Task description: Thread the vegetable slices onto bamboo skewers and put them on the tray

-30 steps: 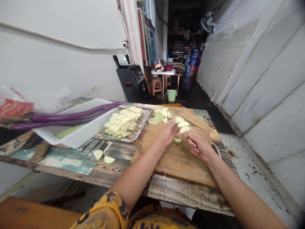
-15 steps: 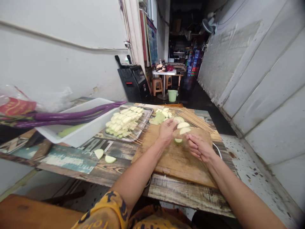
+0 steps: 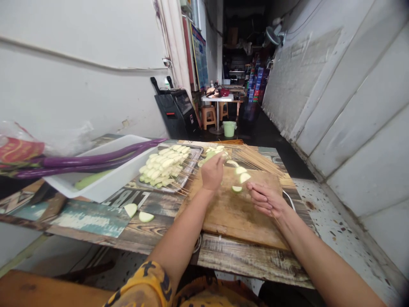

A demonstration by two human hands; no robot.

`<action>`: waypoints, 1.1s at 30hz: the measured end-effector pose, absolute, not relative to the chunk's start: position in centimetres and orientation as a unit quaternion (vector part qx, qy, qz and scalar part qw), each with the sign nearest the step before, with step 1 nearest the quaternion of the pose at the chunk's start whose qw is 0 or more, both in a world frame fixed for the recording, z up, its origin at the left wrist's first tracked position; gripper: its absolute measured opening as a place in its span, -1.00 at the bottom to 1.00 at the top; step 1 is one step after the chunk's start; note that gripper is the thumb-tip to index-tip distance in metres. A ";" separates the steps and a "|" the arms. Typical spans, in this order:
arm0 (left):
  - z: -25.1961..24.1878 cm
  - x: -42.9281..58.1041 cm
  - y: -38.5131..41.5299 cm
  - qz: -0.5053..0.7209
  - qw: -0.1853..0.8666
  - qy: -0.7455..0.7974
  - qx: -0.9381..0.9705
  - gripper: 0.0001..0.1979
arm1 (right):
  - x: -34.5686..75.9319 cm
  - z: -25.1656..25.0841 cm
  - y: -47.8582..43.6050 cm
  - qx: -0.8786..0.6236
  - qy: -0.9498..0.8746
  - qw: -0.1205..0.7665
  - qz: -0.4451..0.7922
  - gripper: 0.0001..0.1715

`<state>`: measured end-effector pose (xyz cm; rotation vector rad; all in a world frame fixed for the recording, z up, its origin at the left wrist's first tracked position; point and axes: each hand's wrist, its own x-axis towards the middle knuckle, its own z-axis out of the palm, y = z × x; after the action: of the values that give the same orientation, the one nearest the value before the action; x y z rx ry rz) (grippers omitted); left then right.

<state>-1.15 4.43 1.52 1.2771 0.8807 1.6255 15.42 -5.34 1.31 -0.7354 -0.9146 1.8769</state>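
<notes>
My right hand (image 3: pixel 264 199) is closed around a bamboo skewer over the right side of the wooden cutting board (image 3: pixel 233 217). Threaded on that skewer are several half-round zucchini slices (image 3: pixel 245 177), white with green skin. My left hand (image 3: pixel 212 171) has its fingers bent together by the pile of cut slices (image 3: pixel 204 160) at the board's far edge; what lies in its fingertips is hidden. Between the hands, one loose slice (image 3: pixel 237 189) rests on the board. To the left, a metal tray (image 3: pixel 195 158) bears several filled skewers (image 3: pixel 166 164).
Bare bamboo skewers (image 3: pixel 260 160) lie behind the board. A white plastic bin (image 3: pixel 105 189) at left has long purple eggplants (image 3: pixel 92 160) across it. Two slices (image 3: pixel 146 217) lie on the table near its front edge. A plastic bag (image 3: pixel 68 138) sits by the wall.
My left hand has moved left and away from the skewer to the slice pile. My right hand stays nearly in place, still holding the skewer of slices. The view has shifted slightly.
</notes>
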 end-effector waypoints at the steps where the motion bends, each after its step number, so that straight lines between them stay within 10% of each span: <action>1: 1.5 -1.2 4.8 0.657 0.444 0.366 0.487 -0.81 | 15.3 1.3 -5.3 -0.304 -0.374 0.451 0.751 -0.79; 8: 2.0 -0.5 5.0 0.508 0.713 0.343 0.341 -0.74 | 14.8 0.5 -4.9 -0.380 -0.412 0.496 0.663 -0.70; 22: 1.8 -0.4 4.1 0.430 0.680 0.341 0.486 -0.69 | 14.2 -0.2 -5.0 -0.437 -0.505 0.453 0.591 -0.68; 33: 4.2 -5.6 7.5 0.602 0.658 0.391 0.226 -0.87 | 13.7 0.2 -4.8 -0.467 -0.465 0.481 0.578 -0.76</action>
<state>-5.61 7.54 4.24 0.5119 0.8866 1.3643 13.70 -4.83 0.17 -1.1402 -1.1348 1.4098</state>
